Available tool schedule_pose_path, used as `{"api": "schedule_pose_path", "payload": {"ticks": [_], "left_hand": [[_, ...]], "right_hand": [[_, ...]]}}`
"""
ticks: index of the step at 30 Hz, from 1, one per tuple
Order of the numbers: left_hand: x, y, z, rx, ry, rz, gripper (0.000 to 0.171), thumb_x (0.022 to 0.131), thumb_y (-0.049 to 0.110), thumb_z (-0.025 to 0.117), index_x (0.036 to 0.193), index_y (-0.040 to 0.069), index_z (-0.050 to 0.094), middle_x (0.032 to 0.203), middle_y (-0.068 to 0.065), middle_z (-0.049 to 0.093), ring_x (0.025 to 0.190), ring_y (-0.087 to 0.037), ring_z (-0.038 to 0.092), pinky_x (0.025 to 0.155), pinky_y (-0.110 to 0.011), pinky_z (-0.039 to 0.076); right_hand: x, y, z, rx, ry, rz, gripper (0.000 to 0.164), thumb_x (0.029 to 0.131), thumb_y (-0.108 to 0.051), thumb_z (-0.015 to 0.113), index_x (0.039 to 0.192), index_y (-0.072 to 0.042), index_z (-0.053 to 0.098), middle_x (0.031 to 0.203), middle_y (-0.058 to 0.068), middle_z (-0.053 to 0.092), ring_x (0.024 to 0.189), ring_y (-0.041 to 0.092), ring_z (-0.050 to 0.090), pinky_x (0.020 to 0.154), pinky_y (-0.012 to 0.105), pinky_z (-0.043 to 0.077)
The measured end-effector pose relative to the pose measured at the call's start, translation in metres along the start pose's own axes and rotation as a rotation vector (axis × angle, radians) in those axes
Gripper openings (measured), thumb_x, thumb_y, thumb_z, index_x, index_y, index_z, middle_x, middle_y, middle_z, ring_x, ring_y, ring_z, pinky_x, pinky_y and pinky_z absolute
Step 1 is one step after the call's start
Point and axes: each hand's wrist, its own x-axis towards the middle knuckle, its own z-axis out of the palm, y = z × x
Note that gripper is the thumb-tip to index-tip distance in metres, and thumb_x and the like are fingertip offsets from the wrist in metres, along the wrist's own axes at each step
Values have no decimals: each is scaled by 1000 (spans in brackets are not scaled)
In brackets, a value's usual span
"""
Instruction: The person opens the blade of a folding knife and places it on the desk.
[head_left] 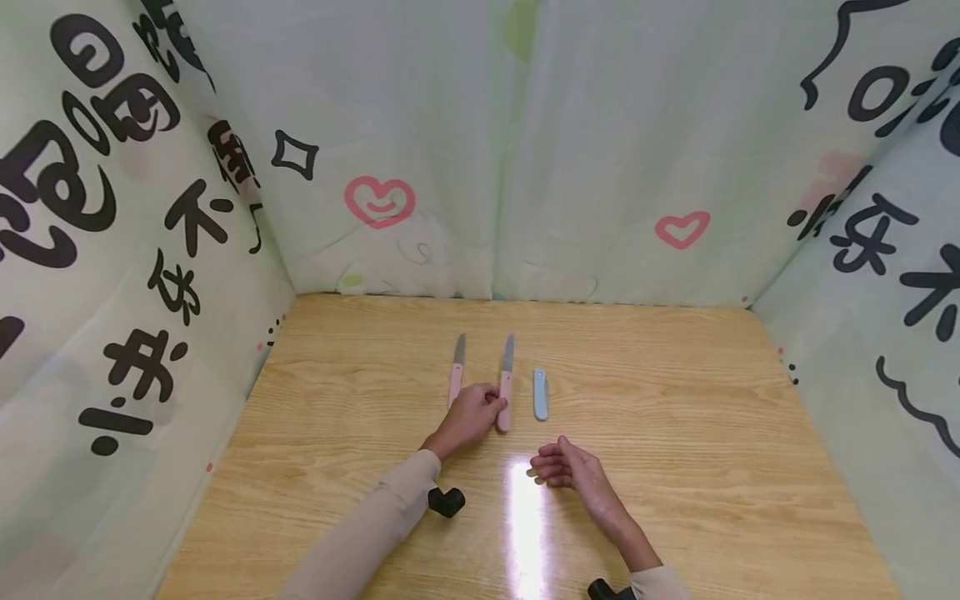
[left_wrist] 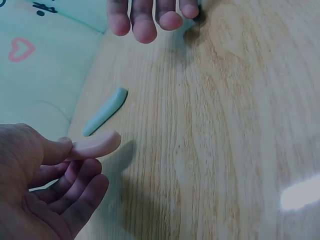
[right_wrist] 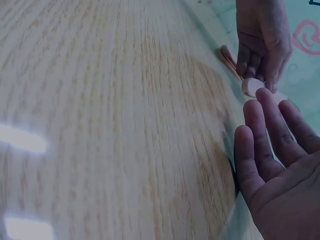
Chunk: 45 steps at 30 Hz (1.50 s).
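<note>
Here's the pale wood-grain table (head_left: 675, 375) stretching right back to a pale cloth backdrop (head_left: 600, 125), with a bright streak of glare (head_left: 527, 533) blazing on its near part! Up on that backdrop, a smiling pink heart (head_left: 379, 202) sits left of a plainer pink heart (head_left: 682, 221), and a black four-pointed star outline (head_left: 296, 144) hangs further left still. Out on the flanks, bold black characters march down the left cloth wall (head_left: 90, 333) and the right cloth wall (head_left: 832, 325)!

Wood-grain table (head_left: 712, 417) | pink-handled knife (head_left: 457, 372), partly covered | blue piece (head_left: 540, 394), probably a folded knife
</note>
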Motion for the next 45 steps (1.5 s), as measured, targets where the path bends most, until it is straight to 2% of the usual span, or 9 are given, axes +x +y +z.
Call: {"api": "schedule_pose_path", "payload": {"ticks": [8,13,21,26,34,45], "left_hand": [[10,-4,0,28,26,-79,17,104,15,60,99,1,70,73,-1,60,62,-11,51,53,-25,39],[16,-6,2,59,38,-97,19,103,15,61,93,2,71,68,-1,57,58,-11,49,51,-25,37],[20,-3,2,60,80,-180,18,103,18,63,100,1,70,75,-3,62,63,-13,55,54,-25,41],[20,-1,1,111,132,-166,18,101,18,65,98,0,69,79,-3,63,67,-15,56,59,-27,44],[20,0,1,150,170,-147,15,100,15,66,95,0,69,82,-5,65,70,-16,58,61,-29,48],[21,-4,2,132,165,-192,14,101,15,65,97,2,67,81,-4,62,69,-15,56,58,-27,45]], "right_hand": [[0,3,-1,-49,-26,13,67,113,-43,27,124,17,54,115,28,66,98,34,67,85,37,55],[-1,4,-1,-63,-23,9,67,113,-43,26,123,16,55,114,28,66,97,34,67,84,36,55],[0,5,0,-72,-15,13,66,113,-42,26,122,16,56,114,28,66,97,34,67,83,35,55],[-1,4,1,-76,-18,12,64,113,-40,28,121,17,56,113,28,67,97,34,67,83,35,55],[-1,5,2,-67,-3,5,62,114,-38,29,120,17,56,110,27,68,95,33,68,82,34,55],[-1,7,5,-57,34,39,61,113,-38,32,117,16,58,108,26,68,92,29,68,81,32,55]]}}
